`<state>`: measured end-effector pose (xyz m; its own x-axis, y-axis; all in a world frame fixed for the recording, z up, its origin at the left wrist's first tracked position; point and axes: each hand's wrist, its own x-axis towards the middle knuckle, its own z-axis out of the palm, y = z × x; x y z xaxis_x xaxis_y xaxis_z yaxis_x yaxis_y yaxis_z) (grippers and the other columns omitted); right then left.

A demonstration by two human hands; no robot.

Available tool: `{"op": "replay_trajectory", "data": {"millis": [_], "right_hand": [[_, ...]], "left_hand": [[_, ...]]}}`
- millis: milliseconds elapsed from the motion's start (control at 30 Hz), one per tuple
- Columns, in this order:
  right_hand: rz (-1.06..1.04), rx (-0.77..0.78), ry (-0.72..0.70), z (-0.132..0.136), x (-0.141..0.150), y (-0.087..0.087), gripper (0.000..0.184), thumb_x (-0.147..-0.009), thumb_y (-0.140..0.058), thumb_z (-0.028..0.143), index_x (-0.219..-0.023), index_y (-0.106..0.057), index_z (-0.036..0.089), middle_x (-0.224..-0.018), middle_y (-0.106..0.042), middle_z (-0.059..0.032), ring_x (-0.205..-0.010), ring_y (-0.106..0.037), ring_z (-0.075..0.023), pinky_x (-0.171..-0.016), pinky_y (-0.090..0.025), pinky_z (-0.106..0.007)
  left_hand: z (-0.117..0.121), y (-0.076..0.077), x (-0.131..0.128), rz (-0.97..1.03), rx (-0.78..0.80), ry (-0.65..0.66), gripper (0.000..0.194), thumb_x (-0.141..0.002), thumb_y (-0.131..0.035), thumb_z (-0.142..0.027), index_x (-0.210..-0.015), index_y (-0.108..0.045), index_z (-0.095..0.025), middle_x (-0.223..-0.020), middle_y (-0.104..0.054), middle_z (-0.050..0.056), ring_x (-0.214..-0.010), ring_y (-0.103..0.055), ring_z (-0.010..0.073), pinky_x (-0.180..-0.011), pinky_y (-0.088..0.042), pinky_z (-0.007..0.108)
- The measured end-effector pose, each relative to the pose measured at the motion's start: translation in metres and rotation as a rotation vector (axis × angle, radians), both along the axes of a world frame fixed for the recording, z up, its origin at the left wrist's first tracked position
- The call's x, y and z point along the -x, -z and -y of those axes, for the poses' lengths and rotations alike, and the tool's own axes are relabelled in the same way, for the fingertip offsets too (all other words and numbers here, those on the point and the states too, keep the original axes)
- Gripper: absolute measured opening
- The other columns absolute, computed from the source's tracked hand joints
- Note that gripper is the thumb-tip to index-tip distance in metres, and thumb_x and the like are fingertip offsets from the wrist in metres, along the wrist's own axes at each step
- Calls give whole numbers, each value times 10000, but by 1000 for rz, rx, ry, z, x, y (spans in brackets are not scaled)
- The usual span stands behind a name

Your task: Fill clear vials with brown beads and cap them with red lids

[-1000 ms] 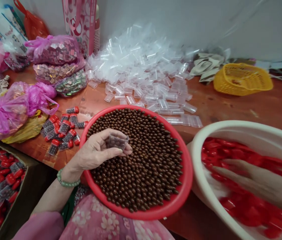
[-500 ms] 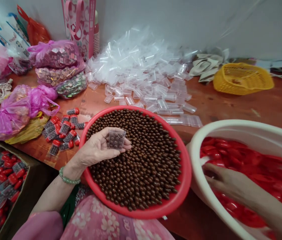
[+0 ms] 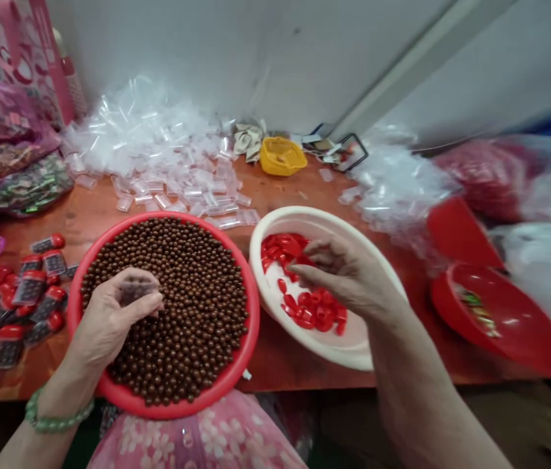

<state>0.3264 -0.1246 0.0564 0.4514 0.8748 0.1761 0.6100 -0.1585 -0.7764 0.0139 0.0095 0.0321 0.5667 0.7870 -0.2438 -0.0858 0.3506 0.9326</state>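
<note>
The wooden bench (image 3: 285, 371) runs across the view and carries everything here. Just ahead of the left grip (image 3: 109, 319) and under it lies a wide red tray (image 3: 252, 326) full of brown beads (image 3: 197, 306). To the right of that tray, under the right grip (image 3: 348, 273), sits a white basin (image 3: 334, 358) holding loose red caps (image 3: 312, 312). Beyond both grips spreads a big heap of empty clear tubes (image 3: 148, 143), with a yellow basket (image 3: 281, 156) farther back. Well right of the right grip lies a red bowl (image 3: 480, 319). Left of the left grip lie capped tubes (image 3: 45, 305). The left grip is closed around a clear tube (image 3: 135, 292) of beads, low over the tray. The right grip's fingers are drawn together above the caps; whether they hold one, I cannot tell.
</note>
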Motion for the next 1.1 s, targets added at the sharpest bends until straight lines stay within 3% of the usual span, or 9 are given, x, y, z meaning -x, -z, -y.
{"op": "replay_trajectory", "data": {"millis": [33,167,367,467,667,767,867,967,1100], "right_hand": [[-52,20,-47,-5,12,-7,230,-795,-735,396,-826,-650,185,-657,-690,-34,-528,-655,-133,-485,-523,-216],[-518,-33,-197,-32,68,-19,235,-719,-806,380,-754,-688,180,-673,-685,-11,-518,-634,-111,-500,-536,-217],[-928,173,-307,-65,115,0,269,-644,-852,374,-687,-671,180,-544,-642,18,-429,-573,-72,-435,-475,-161],[-875,222,-350,-71,123,8,292,-659,-837,400,-686,-661,168,-516,-621,19,-419,-541,-68,-419,-437,-164],[-594,146,-390,-72,135,11,263,-742,-767,406,-713,-680,160,-606,-606,14,-489,-511,-68,-457,-412,-193],[-652,179,-437,-72,138,10,260,-738,-764,424,-751,-710,169,-633,-635,0,-502,-542,-91,-469,-449,-217],[-698,125,-445,-70,140,7,221,-696,-809,355,-830,-738,194,-765,-696,-13,-630,-625,-110,-588,-528,-222],[-736,21,-350,-68,146,8,271,-648,-846,286,-873,-714,212,-839,-717,-3,-690,-655,-109,-655,-567,-218],[-834,-99,-249,-71,156,13,284,-654,-843,253,-853,-642,227,-795,-740,15,-606,-659,-107,-583,-586,-225]], "left_hand": [[1,0,-4,4,8,6,190,-733,-801,-216,-851,-659,-169,-737,-677,-35,-666,-643,62,-649,-504,144],[14,-4,-20,103,76,-6,215,-733,-797,-247,-862,-645,-166,-969,-718,16,-799,-698,117,-677,-539,186],[27,-5,-18,189,-34,-97,206,-716,-793,-204,-870,-664,-158,-976,-723,31,-853,-663,117,-754,-528,209],[29,-4,-11,139,-77,-139,211,-706,-794,-205,-871,-671,-156,-869,-715,11,-783,-650,107,-756,-514,216],[29,8,-6,66,-100,-194,214,-729,-767,-219,-926,-712,-158,-840,-697,4,-734,-628,98,-734,-505,219],[29,9,-7,53,-133,-201,174,-759,-743,-238,-904,-698,-152,-768,-662,-11,-682,-599,83,-676,-488,198],[29,6,-6,70,-149,-220,159,-779,-722,-252,-881,-668,-143,-694,-632,-23,-630,-573,72,-628,-474,181],[28,3,-6,102,-111,-260,194,-782,-721,-294,-877,-641,-144,-682,-633,-20,-617,-590,84,-624,-497,191],[26,0,-7,80,-80,-298,222,-780,-726,-327,-889,-644,-152,-717,-647,-11,-638,-610,100,-645,-515,208]]}}
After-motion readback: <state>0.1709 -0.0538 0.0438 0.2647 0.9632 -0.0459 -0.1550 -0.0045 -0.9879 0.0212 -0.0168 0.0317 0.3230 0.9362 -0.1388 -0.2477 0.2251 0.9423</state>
